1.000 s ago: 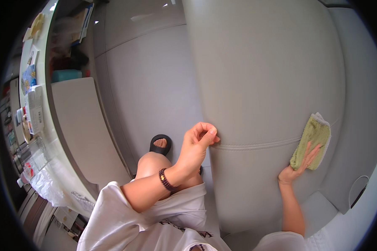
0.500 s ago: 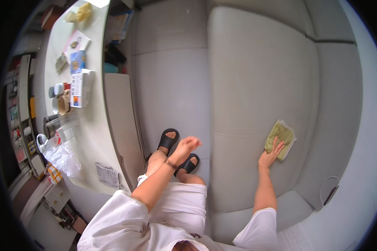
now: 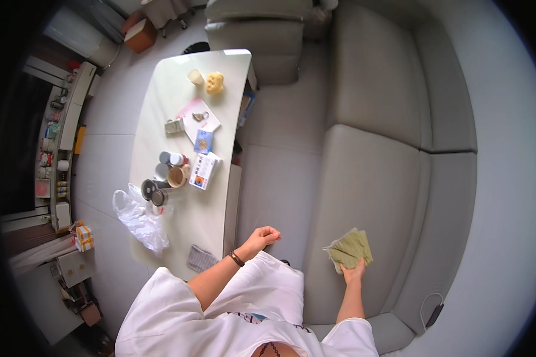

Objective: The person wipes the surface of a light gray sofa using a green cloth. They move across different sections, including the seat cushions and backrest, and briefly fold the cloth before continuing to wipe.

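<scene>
My right hand (image 3: 354, 272) grips the near edge of a yellow-green cloth (image 3: 350, 247) with a paler rim. The cloth spreads out beyond my fingers, over the grey sofa seat (image 3: 363, 190); whether it touches the seat I cannot tell. My fingers are partly hidden by the cloth. In front of my body, over my lap, is my left hand (image 3: 261, 240), with its fingers curled together and no thing seen in them. A dark bracelet (image 3: 237, 258) circles that wrist.
Left stands a white table (image 3: 205, 229) bearing a plastic bag (image 3: 142, 221), several jars, a brown mug (image 3: 178, 176), a white box (image 3: 205, 171) and a folded grey cloth (image 3: 201, 258). A black device with a cable (image 3: 435, 315) lies at the sofa's near right corner.
My right hand has drawn the cloth nearer and to the left, and now grips its edge instead of lying flat on it. The view has tilted up, showing more table and sofa.
</scene>
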The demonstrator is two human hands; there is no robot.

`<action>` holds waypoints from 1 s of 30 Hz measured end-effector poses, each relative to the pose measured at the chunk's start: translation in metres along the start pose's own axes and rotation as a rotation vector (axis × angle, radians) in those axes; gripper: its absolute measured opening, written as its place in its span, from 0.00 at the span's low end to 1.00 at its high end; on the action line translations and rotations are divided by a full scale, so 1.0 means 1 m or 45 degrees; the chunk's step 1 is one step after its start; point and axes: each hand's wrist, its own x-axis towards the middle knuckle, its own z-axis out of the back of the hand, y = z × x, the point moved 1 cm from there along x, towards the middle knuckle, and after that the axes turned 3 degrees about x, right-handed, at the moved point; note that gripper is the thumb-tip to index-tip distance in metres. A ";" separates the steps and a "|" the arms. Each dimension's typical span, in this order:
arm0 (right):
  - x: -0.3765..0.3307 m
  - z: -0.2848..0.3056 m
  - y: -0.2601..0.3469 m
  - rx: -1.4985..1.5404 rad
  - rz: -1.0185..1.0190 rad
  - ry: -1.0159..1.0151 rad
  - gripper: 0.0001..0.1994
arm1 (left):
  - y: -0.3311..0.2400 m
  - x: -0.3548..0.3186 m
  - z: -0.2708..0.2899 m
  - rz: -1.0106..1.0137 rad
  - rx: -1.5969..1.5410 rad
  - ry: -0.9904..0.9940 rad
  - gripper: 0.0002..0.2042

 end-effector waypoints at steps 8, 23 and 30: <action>-0.047 -0.069 0.074 0.186 0.089 0.272 0.28 | -0.170 0.024 0.004 -0.278 -0.085 -0.080 0.07; 0.036 -0.303 0.234 0.019 0.039 0.238 0.30 | -0.448 0.118 0.121 -0.646 -0.552 -0.608 0.07; 0.013 -0.436 0.270 0.080 0.029 0.266 0.28 | -0.581 0.185 0.285 -0.753 -0.812 -1.022 0.08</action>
